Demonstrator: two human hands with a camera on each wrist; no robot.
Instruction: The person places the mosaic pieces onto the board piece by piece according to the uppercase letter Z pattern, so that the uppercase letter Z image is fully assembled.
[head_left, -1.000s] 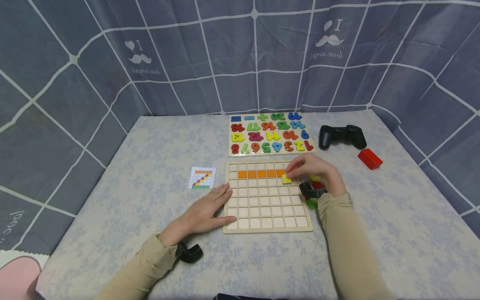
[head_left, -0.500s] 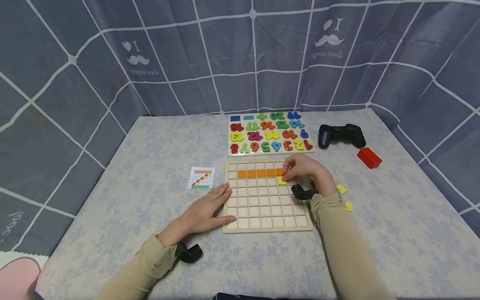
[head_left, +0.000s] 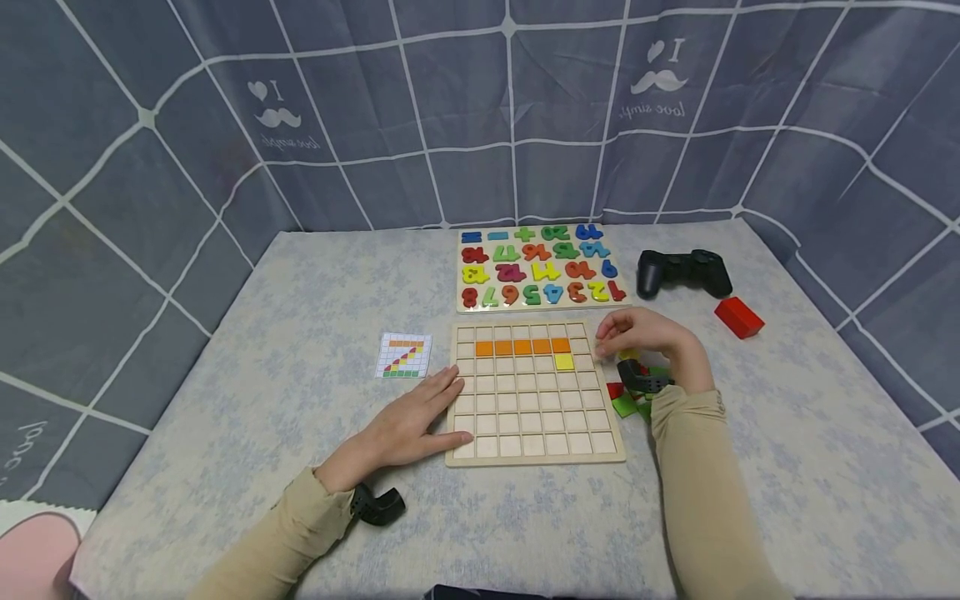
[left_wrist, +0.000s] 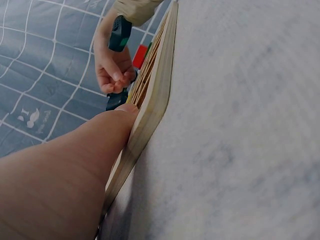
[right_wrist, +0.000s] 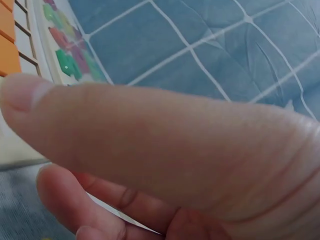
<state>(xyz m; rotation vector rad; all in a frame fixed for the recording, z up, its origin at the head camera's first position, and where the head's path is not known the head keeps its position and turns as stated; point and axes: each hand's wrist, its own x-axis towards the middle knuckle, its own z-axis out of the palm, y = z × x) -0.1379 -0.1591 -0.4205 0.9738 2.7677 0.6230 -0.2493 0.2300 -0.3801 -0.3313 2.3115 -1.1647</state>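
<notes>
A wooden grid board (head_left: 536, 461) lies in the middle of the table in the head view. Along its second row runs a line of orange square tiles (head_left: 522, 347), and one yellow tile (head_left: 564, 362) sits in a cell under the right end of that line. My left hand (head_left: 405, 425) rests with spread fingers on the board's left edge; its thumb lies on the rim in the left wrist view. Just off the board's upper right edge hovers my right hand (head_left: 641, 332), fingers loosely bent, with nothing between thumb and fingers in the right wrist view.
Loose green, red and yellow tiles (head_left: 625, 406) lie partly under my right wrist. Left of the board is a pattern card (head_left: 403, 356). Behind stand a number puzzle (head_left: 542, 268), a black game controller (head_left: 684, 273) and a red block (head_left: 739, 317).
My right hand has set the yellow tile into a cell below the orange row, let go, and moved right, off the board. The left hand has stayed in place.
</notes>
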